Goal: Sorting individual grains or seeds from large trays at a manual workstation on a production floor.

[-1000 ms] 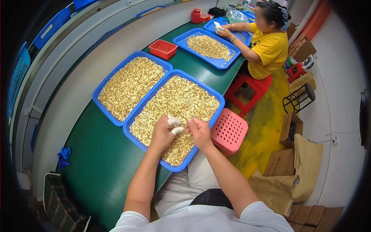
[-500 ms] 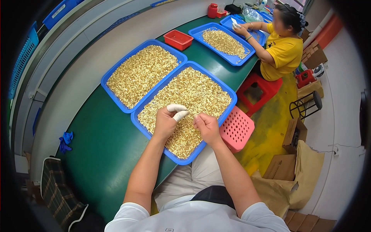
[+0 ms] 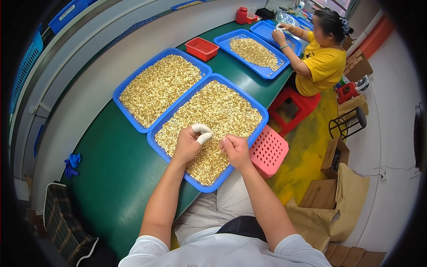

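Worktable: a long green top (image 3: 98, 196) is stretched diagonally through, a pale sheen thrown across it.
Partition: white panels (image 3: 106, 82) are bent into an arc by the lens.
Floor: yellow paint (image 3: 307, 144) is seen, mottled with dark patches.
Stools: a red plastic stool (image 3: 307, 104) is placed at the table's side; a pink perforated stool (image 3: 269, 151) is set nearer; a black round-seated stool (image 3: 361, 116) is stationed farther right.
Right wall: white (image 3: 396, 89), and cardboard cartons (image 3: 318, 194) are lined before it.
Window: a bright pane (image 3: 334, 5) is glimpsed up top.
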Motion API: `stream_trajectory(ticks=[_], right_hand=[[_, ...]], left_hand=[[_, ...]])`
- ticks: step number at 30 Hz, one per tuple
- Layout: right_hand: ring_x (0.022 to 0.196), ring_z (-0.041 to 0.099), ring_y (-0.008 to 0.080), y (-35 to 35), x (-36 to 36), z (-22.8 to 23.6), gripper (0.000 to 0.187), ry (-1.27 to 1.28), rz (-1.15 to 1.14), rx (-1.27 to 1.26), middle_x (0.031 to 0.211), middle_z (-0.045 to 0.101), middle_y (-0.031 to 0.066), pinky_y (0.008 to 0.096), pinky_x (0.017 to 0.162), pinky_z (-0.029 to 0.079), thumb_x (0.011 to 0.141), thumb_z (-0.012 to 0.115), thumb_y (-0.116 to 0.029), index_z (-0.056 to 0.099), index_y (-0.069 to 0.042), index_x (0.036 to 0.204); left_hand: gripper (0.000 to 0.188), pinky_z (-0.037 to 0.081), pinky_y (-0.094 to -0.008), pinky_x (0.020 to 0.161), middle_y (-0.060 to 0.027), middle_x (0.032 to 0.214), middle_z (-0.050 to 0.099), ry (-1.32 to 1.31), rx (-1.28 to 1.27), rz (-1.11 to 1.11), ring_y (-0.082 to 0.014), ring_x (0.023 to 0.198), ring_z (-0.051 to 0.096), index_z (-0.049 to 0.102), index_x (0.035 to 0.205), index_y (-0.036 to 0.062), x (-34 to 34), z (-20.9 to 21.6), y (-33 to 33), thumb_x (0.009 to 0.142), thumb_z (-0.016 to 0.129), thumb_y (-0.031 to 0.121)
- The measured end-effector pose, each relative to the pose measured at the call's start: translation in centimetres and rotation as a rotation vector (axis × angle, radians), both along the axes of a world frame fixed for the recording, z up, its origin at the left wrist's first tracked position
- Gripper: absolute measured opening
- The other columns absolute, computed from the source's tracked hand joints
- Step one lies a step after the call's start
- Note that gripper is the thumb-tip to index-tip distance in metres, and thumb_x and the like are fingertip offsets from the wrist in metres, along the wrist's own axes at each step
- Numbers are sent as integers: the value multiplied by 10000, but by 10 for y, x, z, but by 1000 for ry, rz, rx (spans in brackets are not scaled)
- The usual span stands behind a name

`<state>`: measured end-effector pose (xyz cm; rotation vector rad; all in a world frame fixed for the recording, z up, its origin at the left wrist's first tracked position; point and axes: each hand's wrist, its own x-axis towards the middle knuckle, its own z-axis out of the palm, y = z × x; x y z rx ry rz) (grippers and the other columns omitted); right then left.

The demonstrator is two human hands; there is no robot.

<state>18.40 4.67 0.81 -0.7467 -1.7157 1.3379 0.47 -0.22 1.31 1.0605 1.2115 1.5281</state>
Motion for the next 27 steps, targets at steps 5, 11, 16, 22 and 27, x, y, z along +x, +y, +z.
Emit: stream_trajectory(ticks=[5, 11, 16, 22, 27], right_hand=[[562, 563, 86, -1, 2, 1, 314, 1, -32, -65, 627, 611, 40, 251, 522, 435, 998, 535, -126, 596, 19, 726], [573, 555, 79, 0, 1, 0, 327, -53, -34, -2, 636, 603, 30, 241, 528, 424, 1005, 542, -153, 605, 8, 727], [588, 547, 77, -1, -1, 2, 327, -100, -64, 16, 645, 599, 18, 236, 541, 421, 1009, 554, -175, 618, 3, 741], [543, 468, 59, 8, -7, 18, 347, 39, -172, -159, 590, 538, 1, 231, 501, 357, 1014, 558, -191, 588, -3, 724], [544, 457, 58, 45, -55, 95, 373, 147, -281, 277, 598, 516, -5, 233, 505, 341, 1025, 539, -216, 577, -12, 715]], left_hand=[[26, 503, -244, 703, -19, 798, 691, 215, -61, -18, -86, 751, 631, 693, 886, 13, 3, 2, 0, 891, 700, 37], [42, 504, -244, 689, -18, 804, 700, 218, -48, -20, -80, 740, 627, 713, 886, 17, 7, 3, 0, 882, 719, 58], [106, 513, -259, 697, -31, 804, 705, 222, -55, -32, -92, 754, 637, 721, 908, 10, 3, 1, -2, 896, 720, 116], [540, 529, -283, 725, -73, 816, 714, 111, 61, 42, -138, 766, 663, 720, 996, -10, 5, -5, 3, 1032, 469, 466], [356, 525, -276, 688, -55, 787, 721, 256, -42, 111, -114, 735, 661, 723, 955, -10, 3, -1, 4, 1023, 551, 294]])
